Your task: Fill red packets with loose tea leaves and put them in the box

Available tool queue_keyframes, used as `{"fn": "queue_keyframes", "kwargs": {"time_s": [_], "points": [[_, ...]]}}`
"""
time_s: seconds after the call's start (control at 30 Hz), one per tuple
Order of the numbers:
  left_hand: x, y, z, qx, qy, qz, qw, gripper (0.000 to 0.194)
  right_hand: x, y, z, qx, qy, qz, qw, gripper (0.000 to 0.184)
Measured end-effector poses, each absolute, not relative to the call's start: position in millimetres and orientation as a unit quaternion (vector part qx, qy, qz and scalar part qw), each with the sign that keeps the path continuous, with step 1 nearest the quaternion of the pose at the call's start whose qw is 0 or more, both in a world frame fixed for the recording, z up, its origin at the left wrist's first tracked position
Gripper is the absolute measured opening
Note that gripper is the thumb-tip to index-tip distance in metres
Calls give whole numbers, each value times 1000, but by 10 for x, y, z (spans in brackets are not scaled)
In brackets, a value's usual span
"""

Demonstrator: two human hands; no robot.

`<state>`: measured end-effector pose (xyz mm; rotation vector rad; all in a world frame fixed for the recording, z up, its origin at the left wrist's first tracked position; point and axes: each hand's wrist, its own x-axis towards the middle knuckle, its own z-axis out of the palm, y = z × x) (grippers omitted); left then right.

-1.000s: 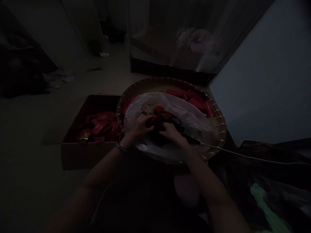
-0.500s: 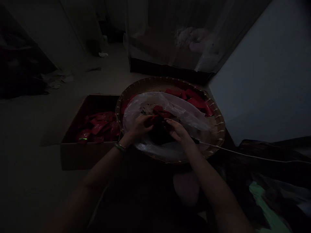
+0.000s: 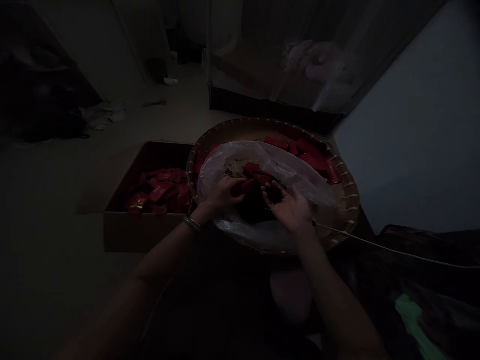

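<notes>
The light is very dim. My left hand point(image 3: 224, 194) is closed round a small red packet point(image 3: 243, 187), its wrist wearing a bracelet. Palm up and cupped, my right hand point(image 3: 291, 206) carries a small heap of dark loose leaves point(image 3: 275, 195), probably tea. Both hands are over a clear plastic sheet point(image 3: 221, 155) in a round woven tray point(image 3: 347, 182). More red packets point(image 3: 257, 172) lie on the plastic just beyond my fingers, near scattered leaf bits point(image 3: 235, 166). A dark mass between the hands is too dark to make out.
Left of the tray stands a cardboard box point(image 3: 127, 231) holding several red packets point(image 3: 161, 189). More red packets point(image 3: 313, 157) lie along the tray's far right edge. A thin white cord point(image 3: 378, 243) runs off right. A pale wall point(image 3: 416, 140) rises at the right.
My right hand has turned palm up and opened out, showing dark leaves in it. The left hand keeps its grip on the red packet. The whole view has shifted slightly.
</notes>
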<state>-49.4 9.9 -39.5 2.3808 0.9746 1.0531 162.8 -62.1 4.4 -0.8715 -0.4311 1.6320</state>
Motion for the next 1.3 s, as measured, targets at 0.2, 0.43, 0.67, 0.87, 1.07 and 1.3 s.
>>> {"fn": "queue_keyframes", "kwargs": {"time_s": [0.2, 0.43, 0.67, 0.87, 1.07, 1.3], "points": [[-495, 68, -389, 854, 337, 350, 185, 47, 1660, -713, 123, -362, -198, 698, 585, 29], [-495, 50, -385, 873, 312, 316, 201, 50, 1636, -791, 226, -432, -296, 671, 525, 49], [-493, 22, -388, 882, 299, 293, 214, 48, 1679, -743, 344, -550, -396, 622, 393, 54], [-487, -2, -366, 882, 303, 294, 209, 46, 1687, -622, 362, -570, -502, 568, 315, 43], [-486, 5, -386, 890, 299, 284, 195, 48, 1630, -579, 474, -590, -570, 505, 267, 42], [-482, -1, -368, 882, 318, 284, 203, 48, 1532, -584, 675, -593, -607, 471, 241, 51]]}}
